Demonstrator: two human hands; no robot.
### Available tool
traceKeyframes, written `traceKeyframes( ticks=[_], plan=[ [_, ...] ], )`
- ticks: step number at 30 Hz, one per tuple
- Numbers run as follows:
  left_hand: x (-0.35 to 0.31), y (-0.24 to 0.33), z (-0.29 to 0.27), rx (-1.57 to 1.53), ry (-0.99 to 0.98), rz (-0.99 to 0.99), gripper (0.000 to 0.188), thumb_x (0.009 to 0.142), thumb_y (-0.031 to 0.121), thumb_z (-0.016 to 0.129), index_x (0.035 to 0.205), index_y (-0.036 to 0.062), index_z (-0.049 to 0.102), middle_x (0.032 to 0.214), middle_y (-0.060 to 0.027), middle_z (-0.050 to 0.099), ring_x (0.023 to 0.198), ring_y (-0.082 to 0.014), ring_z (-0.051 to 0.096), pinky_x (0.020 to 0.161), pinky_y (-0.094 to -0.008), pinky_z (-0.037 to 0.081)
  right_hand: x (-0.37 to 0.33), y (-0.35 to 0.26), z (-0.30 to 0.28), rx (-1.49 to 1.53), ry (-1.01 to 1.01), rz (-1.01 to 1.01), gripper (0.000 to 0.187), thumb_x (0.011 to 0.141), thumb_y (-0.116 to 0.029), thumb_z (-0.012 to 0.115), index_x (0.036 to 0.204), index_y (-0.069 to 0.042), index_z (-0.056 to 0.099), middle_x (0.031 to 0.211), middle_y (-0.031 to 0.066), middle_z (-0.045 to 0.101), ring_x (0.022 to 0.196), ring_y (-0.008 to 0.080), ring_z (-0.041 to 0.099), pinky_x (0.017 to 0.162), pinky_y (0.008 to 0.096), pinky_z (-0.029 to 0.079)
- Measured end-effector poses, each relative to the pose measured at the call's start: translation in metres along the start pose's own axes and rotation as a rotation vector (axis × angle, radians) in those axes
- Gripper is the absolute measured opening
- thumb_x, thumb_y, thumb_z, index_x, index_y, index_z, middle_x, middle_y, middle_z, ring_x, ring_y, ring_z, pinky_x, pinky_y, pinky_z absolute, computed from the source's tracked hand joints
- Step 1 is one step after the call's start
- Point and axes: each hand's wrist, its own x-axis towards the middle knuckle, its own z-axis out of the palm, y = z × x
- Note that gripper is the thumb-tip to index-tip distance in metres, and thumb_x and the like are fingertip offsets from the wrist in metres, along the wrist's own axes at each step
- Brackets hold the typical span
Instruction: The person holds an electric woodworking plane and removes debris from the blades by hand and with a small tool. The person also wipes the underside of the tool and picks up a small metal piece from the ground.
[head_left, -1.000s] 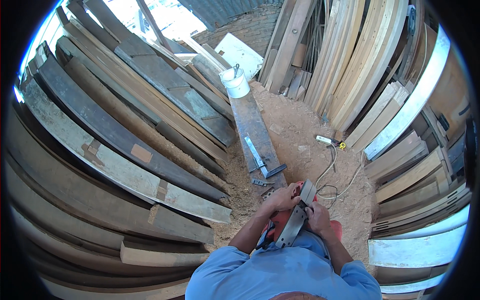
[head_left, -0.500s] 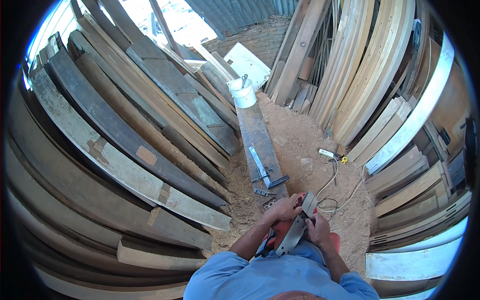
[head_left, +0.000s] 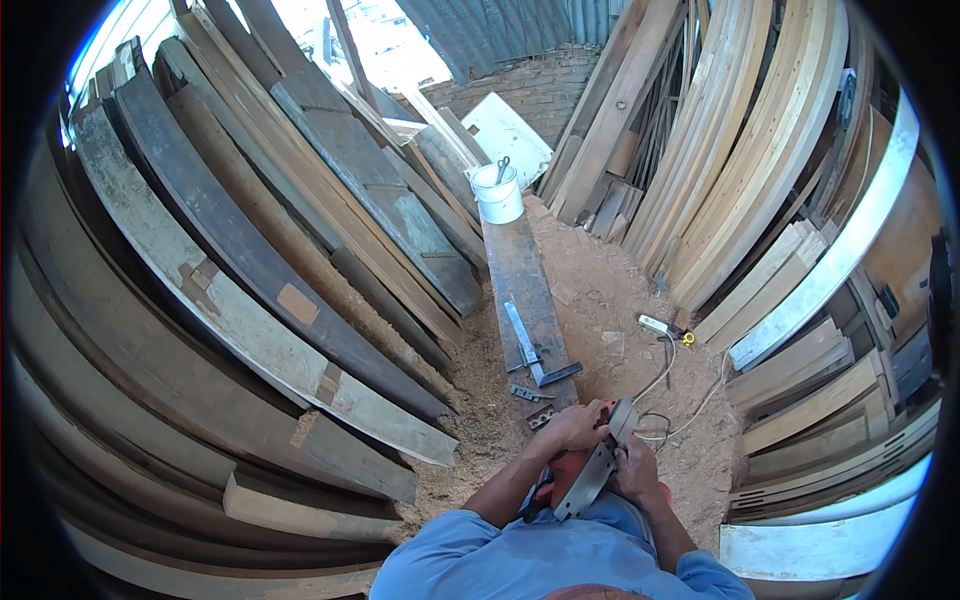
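Note:
A red electric planer rests against my lap, its flat metal sole turned upward and tilted. Around its far left end, my left hand is closed, fingers near the body. My right hand grips the other side, thumb against the metal near the sole's middle. The undersides of both hands' fingers are partly hidden by the tool. Just beyond lies a long dark bench plank, bearing a try square with a dark stock. Small metal pieces lie at its near end.
A white bucket with a tool inside stands on the plank's far end. A power strip with a yellow plug and pale cord lies on the shavings-covered floor at right. Stacked boards line the left; upright planks line the right.
The view has shifted slightly, so the bench and bucket appear a little lower and farther right. Both hands keep hold of the planer, with only a slight shift.

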Motion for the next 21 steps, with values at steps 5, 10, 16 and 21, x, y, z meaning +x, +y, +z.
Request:
traceKeyframes(
  ticks=[5, 10, 16, 21],
  plan=[
    [0.0000, -0.0015, 0.0011, -0.006, -0.005, -0.010, 0.058, 0.093, 0.043, 0.057, 0.128, -0.0022, 0.051, 0.119, -0.0308, 0.067, 0.114, -0.0473, 0.064, 0.098, -0.0532, 0.049, 0.0007, 0.0009, -0.0005, -0.014, 0.022, 0.060, 0.011, 0.089, -0.008, 0.064, 0.095, 0.000, 0.061, 0.089, 0.0227, 0.063, 0.087, 0.0438, 0.063, 0.078, 0.0509, 0.051],
    [0.0001, -0.0018, 0.0012, 0.004, -0.004, -0.008, 0.057, 0.093, 0.043, 0.058, 0.130, -0.0001, 0.051, 0.119, -0.0293, 0.067, 0.114, -0.0466, 0.064, 0.098, -0.0526, 0.049, 0.0011, 0.0041, 0.0002, 0.042, 0.021, -0.063, 0.012, 0.090, -0.009, 0.066, 0.098, -0.003, 0.061, 0.092, 0.0198, 0.064, 0.092, 0.0418, 0.064, 0.082, 0.0508, 0.050],
    [0.0007, 0.0003, 0.0007, 0.015, 0.004, -0.008, 0.056, 0.093, 0.042, 0.058, 0.131, 0.0010, 0.052, 0.119, -0.0289, 0.067, 0.115, -0.0463, 0.064, 0.098, -0.0526, 0.049, 0.0001, 0.0000, -0.0021, 0.001, -0.042, 0.126, 0.013, 0.088, -0.010, 0.066, 0.099, -0.003, 0.062, 0.091, 0.0193, 0.065, 0.092, 0.0410, 0.064, 0.083, 0.0500, 0.051],
    [-0.0006, -0.0007, 0.0011, 0.018, 0.015, -0.018, 0.056, 0.093, 0.042, 0.058, 0.130, 0.0010, 0.052, 0.117, -0.0295, 0.067, 0.114, -0.0467, 0.064, 0.098, -0.0529, 0.049, -0.0023, 0.0012, -0.0049, 0.084, 0.031, -0.070, 0.012, 0.088, -0.010, 0.066, 0.097, -0.003, 0.063, 0.092, 0.0199, 0.065, 0.094, 0.0401, 0.064, 0.084, 0.0500, 0.051]
  ],
)
